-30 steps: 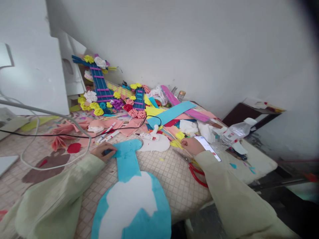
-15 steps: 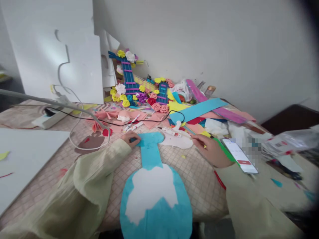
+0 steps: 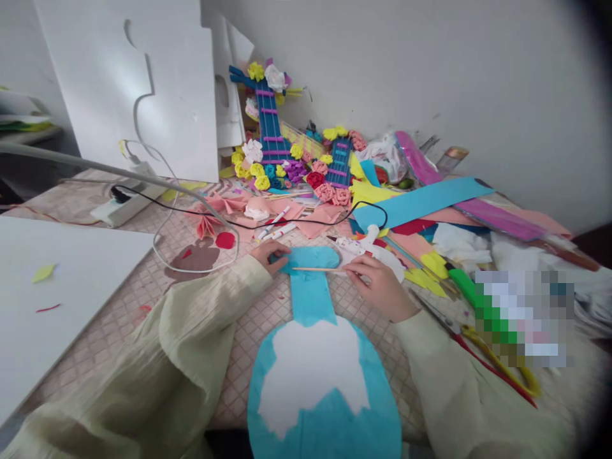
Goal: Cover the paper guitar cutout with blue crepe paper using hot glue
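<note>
Cutout (image 3: pixel 315 376) reaches past your table's (image 3: pixel 268 306) near edge: probably light and stiff, weakest at the neck, so support its rim. Beyond, your right hand (image 3: pixel 375 284) pinches a stick (image 3: pixel 315 269), likely brittle, pointing left across the neck; your left hand (image 3: pixel 271 256) grips the head's left end.

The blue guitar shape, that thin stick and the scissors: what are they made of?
The guitar shape: probably white board, matte, partly covered in thin blue paper with ragged edges and wrinkles.
The stick in the right hand: likely wood, pale tan and dull.
The scissors: likely metal blades, because they're grey; handles perhaps plastic, coloured red and yellow; shine unclear.
</note>
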A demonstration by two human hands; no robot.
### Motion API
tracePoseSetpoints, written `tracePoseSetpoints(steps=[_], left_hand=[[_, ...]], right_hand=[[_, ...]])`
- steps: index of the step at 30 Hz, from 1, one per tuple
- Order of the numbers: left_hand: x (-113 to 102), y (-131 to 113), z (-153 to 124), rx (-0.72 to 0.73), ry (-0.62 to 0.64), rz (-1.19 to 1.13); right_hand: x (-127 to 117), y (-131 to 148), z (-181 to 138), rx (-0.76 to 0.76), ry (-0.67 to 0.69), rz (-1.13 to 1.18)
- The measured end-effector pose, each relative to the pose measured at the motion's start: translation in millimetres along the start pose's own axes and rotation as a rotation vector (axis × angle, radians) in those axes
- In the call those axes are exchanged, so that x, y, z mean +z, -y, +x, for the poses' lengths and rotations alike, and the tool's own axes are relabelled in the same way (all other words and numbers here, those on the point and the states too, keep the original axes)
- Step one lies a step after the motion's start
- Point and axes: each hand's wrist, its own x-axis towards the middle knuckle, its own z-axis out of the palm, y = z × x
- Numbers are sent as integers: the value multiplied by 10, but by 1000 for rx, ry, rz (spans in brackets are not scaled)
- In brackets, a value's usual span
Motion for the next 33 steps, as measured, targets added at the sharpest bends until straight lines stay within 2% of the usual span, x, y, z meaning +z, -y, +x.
tracePoseSetpoints(steps=[8, 14, 24, 33], left_hand=[[32, -9, -12, -30, -24, -13], [4, 35, -12, 23, 34, -5], [-6, -22, -2, 12, 19, -6], [-6, -39, 3, -4, 19, 3]], right_hand=[[20, -59, -25, -78, -20, -3], [18, -41, -35, -91, -60, -16], [10, -31, -39, -165, -110, -89], [1, -2, -54, -153, -91, -76]])
